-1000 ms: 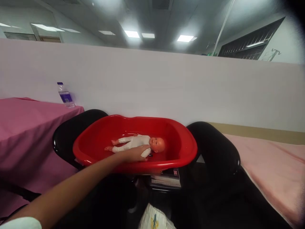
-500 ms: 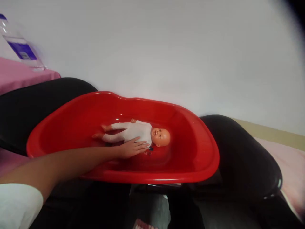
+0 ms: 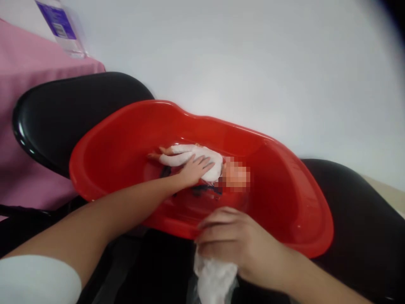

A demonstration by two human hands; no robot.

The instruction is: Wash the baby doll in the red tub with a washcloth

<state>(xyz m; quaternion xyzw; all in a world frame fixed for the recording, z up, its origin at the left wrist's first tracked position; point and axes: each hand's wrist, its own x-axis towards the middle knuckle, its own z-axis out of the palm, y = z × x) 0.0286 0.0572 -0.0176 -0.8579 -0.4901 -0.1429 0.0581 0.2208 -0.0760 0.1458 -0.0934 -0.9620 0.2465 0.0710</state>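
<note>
A baby doll (image 3: pixel 214 171) in a white suit lies in a red baby bathtub (image 3: pixel 107 156), its head to the right and bare feet to the left. Flat across the doll's middle rests my left hand (image 3: pixel 195 169), fingers spread. My right hand (image 3: pixel 226 236) is over the tub's near rim, slightly blurred, its fingers closed round a crumpled white cloth (image 3: pixel 217 280) that hangs below it. Clear plastic seems to surround the cloth. Part of the doll's near side is hidden by my left hand.
Black chair seats stand left (image 3: pixel 79 101) and right (image 3: pixel 357 219) of the tub. A pink cloth (image 3: pixel 41 93) covers a surface at the left, with a clear bottle with a purple label (image 3: pixel 60 23) on it. A pale wall (image 3: pixel 237 63) rises behind.
My right hand has come into view from the lower right with the white cloth. My left hand stays on the doll. The view has shifted, so the tub appears tilted and further right.
</note>
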